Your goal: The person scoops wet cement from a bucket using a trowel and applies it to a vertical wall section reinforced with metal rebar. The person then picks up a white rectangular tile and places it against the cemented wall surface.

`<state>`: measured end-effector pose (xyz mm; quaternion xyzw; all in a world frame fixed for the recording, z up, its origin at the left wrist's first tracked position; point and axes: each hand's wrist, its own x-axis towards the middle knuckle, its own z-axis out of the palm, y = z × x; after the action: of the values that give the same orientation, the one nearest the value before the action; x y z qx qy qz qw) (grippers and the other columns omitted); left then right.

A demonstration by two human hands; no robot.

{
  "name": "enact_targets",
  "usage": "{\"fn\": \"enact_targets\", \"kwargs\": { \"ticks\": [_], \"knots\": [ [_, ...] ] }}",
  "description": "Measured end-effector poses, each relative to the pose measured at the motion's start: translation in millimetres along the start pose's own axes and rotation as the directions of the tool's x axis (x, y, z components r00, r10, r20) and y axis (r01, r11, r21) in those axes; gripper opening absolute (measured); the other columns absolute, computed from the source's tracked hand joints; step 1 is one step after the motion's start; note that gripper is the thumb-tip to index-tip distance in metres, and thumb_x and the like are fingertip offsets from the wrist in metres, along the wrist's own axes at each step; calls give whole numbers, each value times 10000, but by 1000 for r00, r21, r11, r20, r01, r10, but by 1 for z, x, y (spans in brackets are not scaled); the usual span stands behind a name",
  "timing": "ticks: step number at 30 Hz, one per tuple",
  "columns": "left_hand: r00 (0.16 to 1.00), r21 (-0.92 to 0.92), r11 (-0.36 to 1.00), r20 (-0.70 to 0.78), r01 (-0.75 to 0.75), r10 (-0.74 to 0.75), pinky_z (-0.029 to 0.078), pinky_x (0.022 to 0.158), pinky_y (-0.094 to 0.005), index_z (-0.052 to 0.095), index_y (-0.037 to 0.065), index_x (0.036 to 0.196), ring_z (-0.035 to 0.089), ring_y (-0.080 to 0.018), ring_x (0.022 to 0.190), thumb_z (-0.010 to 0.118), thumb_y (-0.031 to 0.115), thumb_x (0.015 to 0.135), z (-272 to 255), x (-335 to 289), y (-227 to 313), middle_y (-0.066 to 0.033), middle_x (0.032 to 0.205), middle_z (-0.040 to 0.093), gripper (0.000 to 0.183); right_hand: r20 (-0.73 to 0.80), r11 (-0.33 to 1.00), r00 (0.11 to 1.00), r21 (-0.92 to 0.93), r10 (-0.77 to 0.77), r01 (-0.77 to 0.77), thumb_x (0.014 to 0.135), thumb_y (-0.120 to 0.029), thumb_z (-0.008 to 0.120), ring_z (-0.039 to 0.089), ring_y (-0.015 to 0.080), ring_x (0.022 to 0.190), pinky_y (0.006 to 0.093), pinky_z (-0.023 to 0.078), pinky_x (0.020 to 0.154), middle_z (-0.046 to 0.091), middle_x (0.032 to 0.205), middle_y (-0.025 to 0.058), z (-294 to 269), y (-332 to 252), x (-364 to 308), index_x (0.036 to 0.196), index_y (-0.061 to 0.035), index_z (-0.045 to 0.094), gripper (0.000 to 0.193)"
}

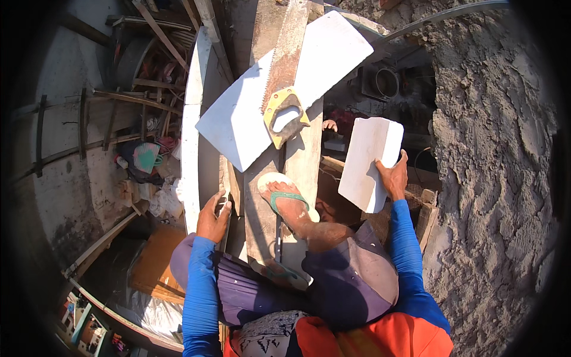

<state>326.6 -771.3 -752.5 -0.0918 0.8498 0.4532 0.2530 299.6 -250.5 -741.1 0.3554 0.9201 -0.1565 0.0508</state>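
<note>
High on a scaffold at a building site, the view drops past the planks to cluttered ground far below on the left, where scrap timber, a ladder-like frame and bags lie beside a grey concrete wall. Next comes a long white board set on edge along the walkway, apparently serving as a rail or stock piece. The left hand is pressed against the edge of it, fingers curled loosely over the plank side and holding nothing else, seemingly for balance; the blue-sleeved forearm rises straight from the lower edge. In the middle, a large white panel lies across the wooden plank, with a rusty handsaw resting flat on top, its yellow handle toward the person, likely parked there within reach. A foot in a green sandal stands on the plank just below the panel. To the right, the right hand grips a smaller white cut piece by its lower right edge, thumb on the face, held up clear of the plank and tilted. Beyond rises a rough cement-rendered wall.
</note>
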Motion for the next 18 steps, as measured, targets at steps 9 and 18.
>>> {"fn": "enact_targets", "kwargs": {
  "ticks": [9,18],
  "knots": [
    [967,-99,963,-76,-249,242,506,923,-442,594,-1,1286,647,-408,1064,675,246,932,8,-21,43,-238,1160,662,439,-231,870,842,-54,-488,489,741,-321,818,481,416,1345,475,392,1124,414,1505,268,-162,-90,-124,1530,-8,272,1009],
    [949,-290,904,-98,-315,300,449,1049,-373,519,42,1417,613,-259,1218,597,438,997,-2,-38,54,-180,1305,631,582,-95,248,239,-96,-966,964,658,-396,817,672,321,928,478,573,841,639,1023,190,-212,-248,-150,1550,-131,311,1059]
  ]
}}
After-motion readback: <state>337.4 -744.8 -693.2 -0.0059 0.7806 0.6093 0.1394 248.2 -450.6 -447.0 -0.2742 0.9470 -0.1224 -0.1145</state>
